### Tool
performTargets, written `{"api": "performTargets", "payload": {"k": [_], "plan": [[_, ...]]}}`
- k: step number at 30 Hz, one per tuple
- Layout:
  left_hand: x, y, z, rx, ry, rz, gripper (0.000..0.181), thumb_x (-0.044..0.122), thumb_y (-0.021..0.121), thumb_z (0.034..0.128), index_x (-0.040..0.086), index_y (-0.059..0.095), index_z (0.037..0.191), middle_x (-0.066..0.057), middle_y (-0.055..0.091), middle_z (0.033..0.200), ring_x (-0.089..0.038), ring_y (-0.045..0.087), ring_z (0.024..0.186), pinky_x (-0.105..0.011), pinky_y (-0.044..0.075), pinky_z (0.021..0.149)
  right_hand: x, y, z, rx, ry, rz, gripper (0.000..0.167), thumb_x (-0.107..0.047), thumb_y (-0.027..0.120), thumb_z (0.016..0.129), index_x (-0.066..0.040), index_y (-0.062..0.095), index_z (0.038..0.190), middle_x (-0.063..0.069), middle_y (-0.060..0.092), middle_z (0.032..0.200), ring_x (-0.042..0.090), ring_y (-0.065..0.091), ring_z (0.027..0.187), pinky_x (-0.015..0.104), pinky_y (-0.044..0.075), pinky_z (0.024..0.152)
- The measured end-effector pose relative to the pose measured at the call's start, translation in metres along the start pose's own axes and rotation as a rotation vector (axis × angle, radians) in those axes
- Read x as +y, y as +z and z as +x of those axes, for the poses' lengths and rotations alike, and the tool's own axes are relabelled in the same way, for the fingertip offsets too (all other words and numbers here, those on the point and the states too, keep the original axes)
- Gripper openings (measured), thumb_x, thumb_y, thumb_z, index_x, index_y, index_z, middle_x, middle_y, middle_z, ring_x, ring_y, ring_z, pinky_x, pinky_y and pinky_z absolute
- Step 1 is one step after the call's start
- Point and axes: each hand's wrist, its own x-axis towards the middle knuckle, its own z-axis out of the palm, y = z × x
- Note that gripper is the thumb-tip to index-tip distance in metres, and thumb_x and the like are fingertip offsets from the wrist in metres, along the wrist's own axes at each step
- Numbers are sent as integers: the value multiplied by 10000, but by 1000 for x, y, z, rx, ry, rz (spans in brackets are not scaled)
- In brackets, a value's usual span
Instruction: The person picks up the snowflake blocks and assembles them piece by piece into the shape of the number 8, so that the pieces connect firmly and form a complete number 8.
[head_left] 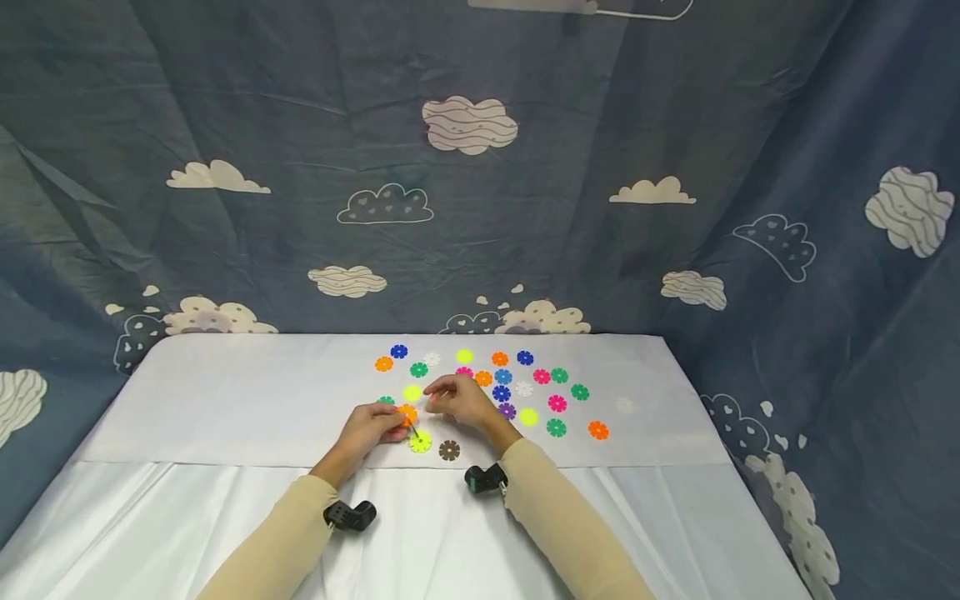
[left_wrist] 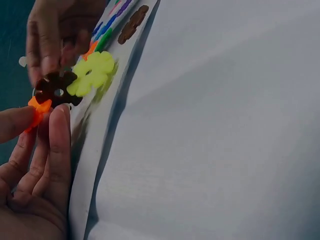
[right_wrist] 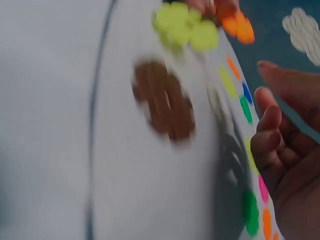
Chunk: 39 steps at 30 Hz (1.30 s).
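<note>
Three joined discs (left_wrist: 69, 84), dark one (left_wrist: 49, 89) broad from left wrist, thin from head

Brown flower disc (right_wrist: 164, 102) smearing into blur, right wrist view! Head view: the left grip (head_left: 371, 425) part-hides a green disc (head_left: 386, 400), and the bottom edge crops the left sleeve (head_left: 273, 537) at seven o'clock.

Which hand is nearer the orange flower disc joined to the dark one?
Left. The left hand pinches the orange flower disc; the right hand is beside it, not touching.
</note>
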Motion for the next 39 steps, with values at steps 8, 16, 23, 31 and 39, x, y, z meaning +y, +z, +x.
{"api": "performTargets", "payload": {"k": [8, 16, 23, 31, 39], "plan": [[-2, -2, 3, -11, -37, -14, 213, -26, 588, 918, -135, 572, 1101, -154, 670, 943, -117, 668, 706, -235, 578, 691, 4, -12, -2, -38, 48, -291, 241, -97, 797, 780, -42, 719, 1002, 2, 625, 822, 140, 531, 742, 223, 476, 653], [0, -1, 2, -19, -22, -42, 235, -37, 587, 915, -154, 579, 1119, -138, 686, 934, -114, 672, 718, -225, 575, 700, -4, -8, 3, -77, 26, -466, 216, -88, 828, 738, -99, 676, 892, -23, 588, 812, 127, 506, 757, 247, 447, 721], [-2, -1, 2, 3, -42, -30, 235, -19, 592, 922, -140, 591, 1124, -136, 688, 934, -127, 681, 730, -244, 578, 712, -1, -8, 3, -76, 19, -348, 211, -25, 806, 747, -101, 648, 864, -18, 578, 795, 124, 501, 731, 230, 440, 676], [1, 0, 4, 0, -57, -43, 242, -6, 601, 924, -135, 592, 1128, -172, 685, 986, -140, 687, 752, -259, 578, 740, 11, -18, 3, -128, 98, 44, 160, 40, 678, 856, 41, 677, 1017, 64, 639, 698, 127, 574, 515, 214, 485, 452], [0, -1, 3, 0, -55, -59, 256, -23, 600, 917, -166, 572, 1128, -187, 684, 967, -151, 692, 733, -256, 580, 716, 15, -14, 8, -120, 98, 327, 137, 0, 619, 914, 75, 626, 1028, 119, 685, 838, 186, 683, 699, 346, 592, 723]]}}
